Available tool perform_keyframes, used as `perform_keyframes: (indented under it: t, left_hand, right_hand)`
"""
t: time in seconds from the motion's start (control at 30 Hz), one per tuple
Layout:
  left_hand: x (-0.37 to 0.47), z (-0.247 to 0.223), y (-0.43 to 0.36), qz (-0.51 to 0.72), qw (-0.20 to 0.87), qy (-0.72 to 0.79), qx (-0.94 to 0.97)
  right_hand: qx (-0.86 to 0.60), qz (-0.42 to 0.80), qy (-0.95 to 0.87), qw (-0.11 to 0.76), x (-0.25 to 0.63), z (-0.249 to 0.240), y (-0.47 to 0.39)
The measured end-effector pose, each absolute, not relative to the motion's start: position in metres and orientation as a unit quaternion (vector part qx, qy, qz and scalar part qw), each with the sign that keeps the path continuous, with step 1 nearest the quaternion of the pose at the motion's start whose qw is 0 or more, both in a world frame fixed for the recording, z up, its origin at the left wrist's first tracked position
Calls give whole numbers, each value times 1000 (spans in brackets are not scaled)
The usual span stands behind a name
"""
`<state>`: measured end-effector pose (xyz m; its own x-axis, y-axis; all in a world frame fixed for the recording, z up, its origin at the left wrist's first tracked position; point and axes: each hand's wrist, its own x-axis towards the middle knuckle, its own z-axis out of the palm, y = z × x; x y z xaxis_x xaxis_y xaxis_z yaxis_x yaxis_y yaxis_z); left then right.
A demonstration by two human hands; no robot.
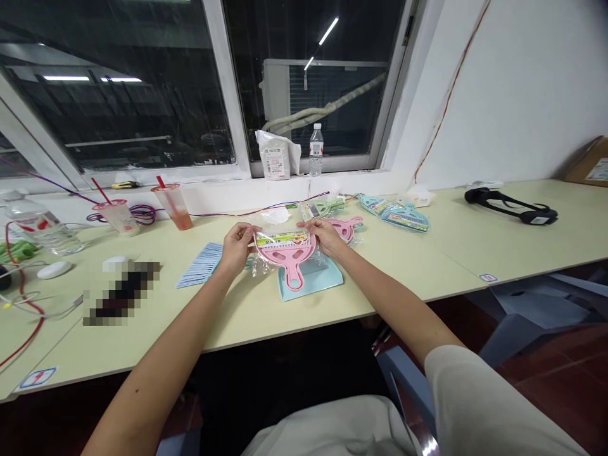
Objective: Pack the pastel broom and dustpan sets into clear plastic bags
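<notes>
A pink dustpan set (286,256) in a clear plastic bag with a printed label hangs between my two hands, its handle pointing toward me. My left hand (238,246) pinches the bag's upper left corner. At the upper right corner, my right hand (325,236) grips the bag. Below and partly behind the pink set lies a light blue dustpan (316,282) on the table. Blue brush bristles (202,265) show beside my left wrist. Another pink packaged set (346,228) lies just beyond my right hand.
Green-blue packaged sets (406,218) lie at the back right of the table (451,253), with a black strapped device (510,206) farther right. Two cups with red straws (175,206), a large bottle (42,225) and cables are on the left. A water bottle (316,151) stands on the sill.
</notes>
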<state>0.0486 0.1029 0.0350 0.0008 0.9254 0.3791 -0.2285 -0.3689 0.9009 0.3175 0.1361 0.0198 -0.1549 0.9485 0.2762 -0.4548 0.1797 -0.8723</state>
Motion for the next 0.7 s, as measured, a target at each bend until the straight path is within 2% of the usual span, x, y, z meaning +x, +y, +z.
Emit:
perform_keyframes:
  t: [0.33, 0.53, 0.7]
  left_hand:
    - [44, 42, 97, 591, 454, 295, 598]
    - [45, 40, 93, 550, 438, 288, 651]
    - [42, 43, 94, 527, 467, 303, 642]
  right_hand:
    - [-264, 586, -453, 618, 319, 19, 139]
    - [-343, 566, -413, 625, 324, 25, 138]
    - [-355, 570, -447, 591, 327, 26, 139]
